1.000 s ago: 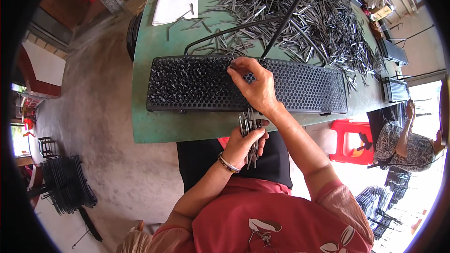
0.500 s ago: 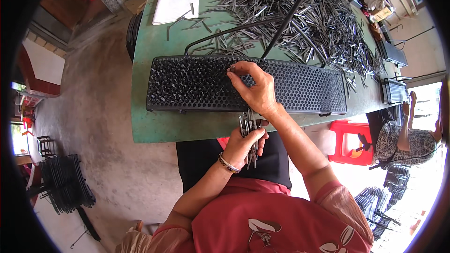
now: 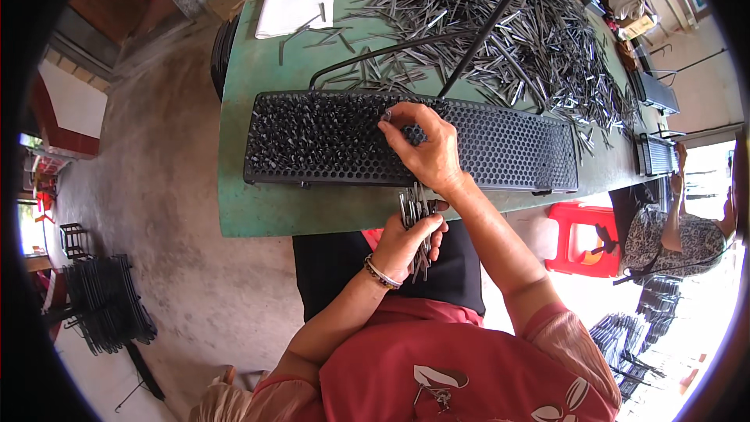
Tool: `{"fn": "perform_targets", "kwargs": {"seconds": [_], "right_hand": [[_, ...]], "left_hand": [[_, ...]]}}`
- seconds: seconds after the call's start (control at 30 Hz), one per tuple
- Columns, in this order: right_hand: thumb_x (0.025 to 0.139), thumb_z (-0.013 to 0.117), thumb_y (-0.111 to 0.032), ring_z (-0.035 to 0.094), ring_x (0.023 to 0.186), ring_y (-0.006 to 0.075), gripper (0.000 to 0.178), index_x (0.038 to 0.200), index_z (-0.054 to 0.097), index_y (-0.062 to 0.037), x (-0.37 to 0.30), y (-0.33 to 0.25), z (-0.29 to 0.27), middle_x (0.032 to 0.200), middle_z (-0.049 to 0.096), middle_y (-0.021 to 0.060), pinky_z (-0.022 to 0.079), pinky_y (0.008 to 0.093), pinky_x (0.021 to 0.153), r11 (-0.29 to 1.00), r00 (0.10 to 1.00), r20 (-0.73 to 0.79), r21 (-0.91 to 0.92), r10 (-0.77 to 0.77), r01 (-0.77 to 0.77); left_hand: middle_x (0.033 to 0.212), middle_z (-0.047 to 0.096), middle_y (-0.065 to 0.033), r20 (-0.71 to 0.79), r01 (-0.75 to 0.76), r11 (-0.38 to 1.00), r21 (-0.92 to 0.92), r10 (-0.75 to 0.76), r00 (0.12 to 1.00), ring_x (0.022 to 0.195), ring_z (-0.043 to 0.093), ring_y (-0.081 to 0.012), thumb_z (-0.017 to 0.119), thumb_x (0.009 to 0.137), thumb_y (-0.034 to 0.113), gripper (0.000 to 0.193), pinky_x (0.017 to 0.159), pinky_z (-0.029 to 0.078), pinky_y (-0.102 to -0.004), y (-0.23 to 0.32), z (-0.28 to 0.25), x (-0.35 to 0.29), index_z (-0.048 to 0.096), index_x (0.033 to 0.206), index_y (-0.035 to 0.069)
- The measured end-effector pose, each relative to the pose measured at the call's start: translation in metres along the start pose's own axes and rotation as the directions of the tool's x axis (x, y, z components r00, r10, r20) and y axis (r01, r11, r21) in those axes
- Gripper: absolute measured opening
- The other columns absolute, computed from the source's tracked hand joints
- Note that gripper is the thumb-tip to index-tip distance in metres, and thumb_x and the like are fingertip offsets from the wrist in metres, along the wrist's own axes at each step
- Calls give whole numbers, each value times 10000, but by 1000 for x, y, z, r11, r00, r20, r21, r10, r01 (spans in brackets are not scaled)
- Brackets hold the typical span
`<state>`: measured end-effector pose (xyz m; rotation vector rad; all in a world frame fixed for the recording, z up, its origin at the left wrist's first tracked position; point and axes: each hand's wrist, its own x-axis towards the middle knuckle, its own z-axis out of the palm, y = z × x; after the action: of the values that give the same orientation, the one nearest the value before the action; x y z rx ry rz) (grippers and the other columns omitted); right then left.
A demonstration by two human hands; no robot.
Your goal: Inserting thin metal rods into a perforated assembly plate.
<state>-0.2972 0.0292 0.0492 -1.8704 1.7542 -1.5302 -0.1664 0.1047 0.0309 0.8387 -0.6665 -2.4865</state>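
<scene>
A long black rack (image 3: pixel 516 144) with a honeycomb of holes lies along the table's near edge. Its left part is filled with upright dark metal strips (image 3: pixel 312 133); the holes on the right side show no strips. Over the middle of the rack, my right hand (image 3: pixel 430 144) pinches a thin metal strip (image 3: pixel 387 115) between thumb and forefinger, most of it hidden. Below the rack's front edge, my left hand (image 3: pixel 402 246) is closed round a bundle of slim metal strips (image 3: pixel 412 205), their ends sticking out above and below the fist.
A big heap of loose strips (image 3: pixel 484 23) covers the far table. A black bar frame (image 3: pixel 488 27) rises behind the rack. White paper (image 3: pixel 285 12) lies far left on the green table (image 3: pixel 266 215). At right are a red stool (image 3: pixel 574 238) and another person (image 3: pixel 680 238).
Both hands stay almost where they were, the right still pinching at the same spot on the rack. The other person's hand at the right has shifted slightly.
</scene>
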Motion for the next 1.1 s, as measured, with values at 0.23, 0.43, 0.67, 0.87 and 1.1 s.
{"fn": "perform_targets", "kwargs": {"seconds": [0.23,0.43,0.67,0.87,1.1], "right_hand": [[779,697,-68,630,791,223,273,1043,625,-66,3,-2,-2,821,665,63,504,344,728,994,997,45,81,64,-68],[782,698,-74,591,774,210,325,1101,643,-103,4,2,-8,830,662,47,436,343,763,985,990,70,-111,-123,130],[751,715,-27,613,809,183,340,1083,654,-72,2,4,-13,851,689,21,424,310,778,982,992,32,-137,-124,128],[748,722,-35,612,813,177,342,1081,655,-76,1,6,-13,849,689,12,421,312,778,976,988,59,-161,-141,149],[763,726,-122,575,775,178,311,1068,664,-120,0,7,-8,785,635,13,413,321,742,962,979,20,-185,-202,202]], "left_hand": [[778,604,-52,0,7,1000,-2,-7,1000,541,547,-95,596,887,156,287,460,461,-232,1,1,0,585,1113,-21],[794,610,-60,13,13,1000,-16,-13,1000,564,554,-96,600,880,144,290,467,468,-232,1,1,-1,580,1113,-27],[826,614,-60,29,18,999,-44,-17,999,615,568,-95,605,867,127,294,496,485,-230,7,1,-2,578,1117,-25],[823,609,-43,48,79,996,39,-81,996,594,562,-87,606,867,133,257,508,466,-214,10,-5,-5,590,1078,-12],[757,588,-41,-48,-496,820,286,529,847,588,558,-93,559,883,4,131,533,463,-233,31,-13,-27,568,1013,-16]]}}
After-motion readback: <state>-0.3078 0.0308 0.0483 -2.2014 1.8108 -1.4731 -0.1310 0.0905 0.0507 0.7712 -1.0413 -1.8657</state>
